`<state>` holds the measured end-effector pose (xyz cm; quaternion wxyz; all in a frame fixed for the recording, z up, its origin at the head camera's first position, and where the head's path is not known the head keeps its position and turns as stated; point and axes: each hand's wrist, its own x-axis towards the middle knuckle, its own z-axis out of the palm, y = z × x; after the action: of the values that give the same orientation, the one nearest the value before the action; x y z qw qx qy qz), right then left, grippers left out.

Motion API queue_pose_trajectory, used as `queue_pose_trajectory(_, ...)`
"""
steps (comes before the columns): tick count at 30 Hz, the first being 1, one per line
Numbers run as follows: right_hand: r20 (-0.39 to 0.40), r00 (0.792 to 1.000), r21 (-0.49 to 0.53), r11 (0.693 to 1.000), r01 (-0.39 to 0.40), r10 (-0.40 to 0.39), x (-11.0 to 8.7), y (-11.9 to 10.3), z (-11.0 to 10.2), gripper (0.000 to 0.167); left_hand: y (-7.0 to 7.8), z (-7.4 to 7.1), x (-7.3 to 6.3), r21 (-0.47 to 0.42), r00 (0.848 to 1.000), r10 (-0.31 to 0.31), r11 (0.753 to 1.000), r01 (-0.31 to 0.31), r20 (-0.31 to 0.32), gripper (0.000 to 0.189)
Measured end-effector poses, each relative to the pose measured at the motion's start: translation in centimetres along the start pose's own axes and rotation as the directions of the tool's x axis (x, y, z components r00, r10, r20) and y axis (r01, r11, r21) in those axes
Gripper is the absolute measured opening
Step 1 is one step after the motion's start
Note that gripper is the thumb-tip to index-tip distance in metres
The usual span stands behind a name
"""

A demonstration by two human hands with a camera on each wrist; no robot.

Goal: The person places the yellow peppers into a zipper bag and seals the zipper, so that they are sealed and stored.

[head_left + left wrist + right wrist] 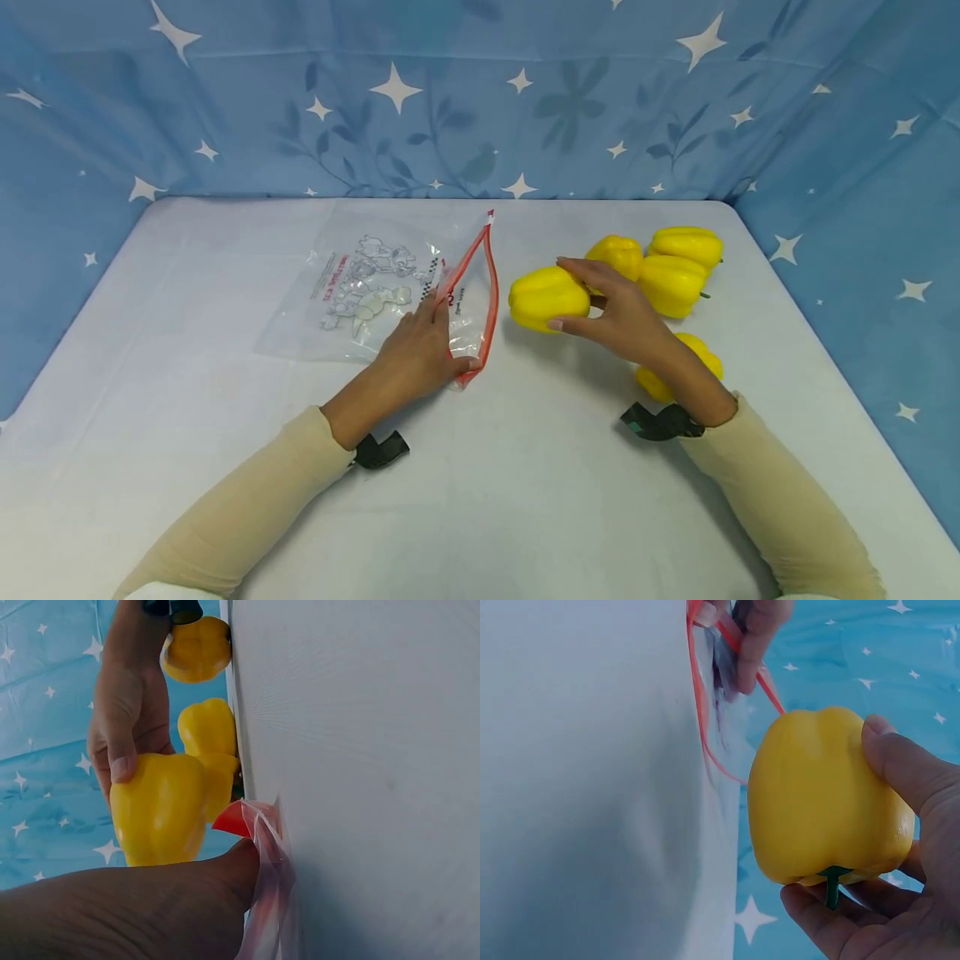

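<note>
A yellow bell pepper (549, 298) is held in my right hand (630, 312), thumb on one side and fingers on the other, raised over the table. Its green stem (832, 889) points back toward the palm in the right wrist view. To its left lies a clear zip bag (300, 321) with a red-edged mouth (492, 283) spread apart and facing the pepper. My left hand (416, 354) grips the bag at that mouth, fingers at the far part of the rim and thumb at the near corner. The bag bears printed cartoon figures.
Several more yellow peppers stand on the right: a group (671, 283) behind my right hand and a single pepper (697, 354) partly hidden under my right wrist. A white table (480, 500) lies below, with a blue star-patterned curtain (450, 100) along its back and sides.
</note>
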<state>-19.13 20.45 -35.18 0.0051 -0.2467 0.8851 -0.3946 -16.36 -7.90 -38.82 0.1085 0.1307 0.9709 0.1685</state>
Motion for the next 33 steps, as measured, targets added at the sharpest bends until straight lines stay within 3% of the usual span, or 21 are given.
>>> queue_pose_trajectory(13,0.023,1.000,0.031,0.999,-0.014,0.013,2.6,-1.2,3.4,0.077,0.3,0.2,0.1,0.016,1.000,0.000,1.000,0.000,0.013,0.107)
queue_pose_trajectory(21,0.004,0.999,-0.008,0.999,-0.045,0.045,4.4,-1.3,5.3,0.077,0.1,0.4,0.2,0.014,1.000,0.018,1.000,-0.019,0.016,0.107)
queue_pose_trajectory(33,-0.021,0.995,-0.068,0.993,-0.096,0.095,5.7,-1.3,6.5,0.078,0.1,0.2,0.1,-0.065,1.000,0.015,0.998,-0.014,0.014,0.112)
